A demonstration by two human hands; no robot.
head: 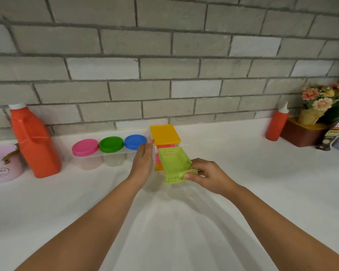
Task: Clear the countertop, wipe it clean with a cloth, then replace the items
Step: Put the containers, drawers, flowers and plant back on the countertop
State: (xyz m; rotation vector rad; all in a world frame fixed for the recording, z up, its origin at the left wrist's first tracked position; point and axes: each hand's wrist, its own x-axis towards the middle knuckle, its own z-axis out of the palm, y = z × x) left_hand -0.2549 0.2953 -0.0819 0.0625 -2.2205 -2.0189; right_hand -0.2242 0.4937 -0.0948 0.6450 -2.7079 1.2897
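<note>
While my right hand pinches the near end of the lime-green perforated plastic drawer, thumb on its front wall and fingers curled beneath, the drawer sits tilted, its far end at the mouth of the small clear drawer unit with the yellow lid. My left hand lies flat and straight-fingered against the unit's left side, bracing it and gripping nothing.

I judge this to be the replacing step. Things stand in a row along the wall, the white tabletop in front of them is bare, and no cloth is in view. Whether the drawer is going in or coming out, I cannot tell. If it is going in, the next move calls for levelling it, lining it up with its slot and pushing it straight while the left hand keeps the light unit from sliding.

The count, working outward:
- One green drawer in hand. A pink drawer and a sliver of an orange one show in the unit.
- To its left, three clear jars in one rack, with a pink lid, a green lid and a blue lid.
- At the left edge of the frame, one orange plastic jug with a white cap and one pale pink bucket.
- At the right edge, one red squeeze bottle, one brown box carrying one pot of flowers, and one dark packet.
</note>
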